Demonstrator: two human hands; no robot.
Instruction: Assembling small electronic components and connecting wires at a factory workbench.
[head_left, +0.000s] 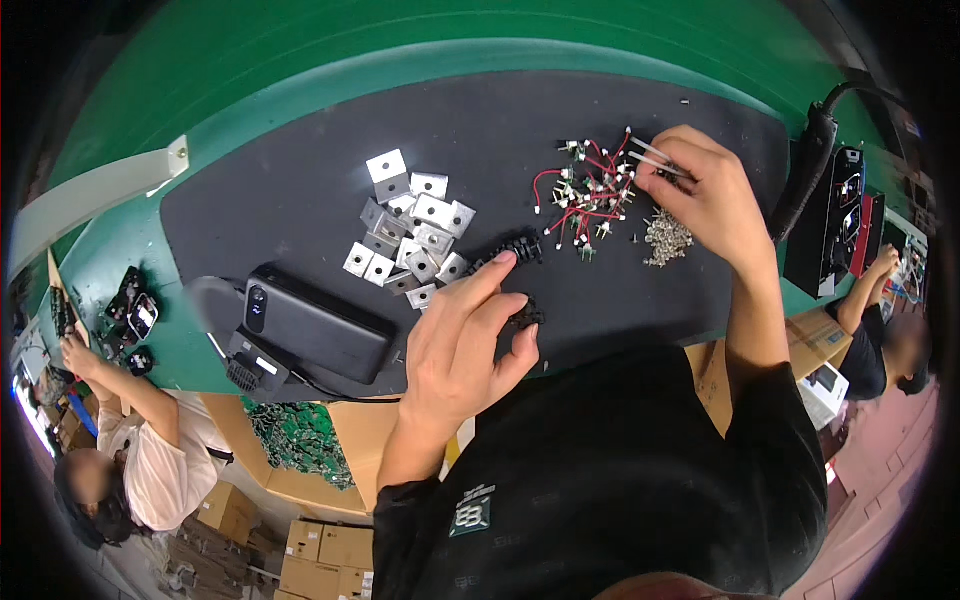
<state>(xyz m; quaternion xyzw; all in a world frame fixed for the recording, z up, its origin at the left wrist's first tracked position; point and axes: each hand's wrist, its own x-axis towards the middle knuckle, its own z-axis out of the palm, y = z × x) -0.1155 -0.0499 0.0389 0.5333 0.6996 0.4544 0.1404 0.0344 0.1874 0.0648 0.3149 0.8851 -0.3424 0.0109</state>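
Note:
My right hand [705, 185] pinches a pair of metal tweezers [650, 152], whose tips reach over the edge of a pile of small parts with red wires and white connectors [590, 195]. Just below that hand lies a heap of small silvery screws [667, 238]. My left hand [460, 345] has its fingers apart, with the index fingertip at a cluster of small black parts [522, 247]. More black pieces [528, 313] lie by its other fingertips. Left of them is a pile of square metal plates with holes [410, 228].
A black power bank [320, 325] with a cable lies on the dark mat [270, 200]. A black handheld tool [805, 170] with a cord stands right of it. Below the table edge is a carton of green circuit boards [300, 440]. Other people work at both sides.

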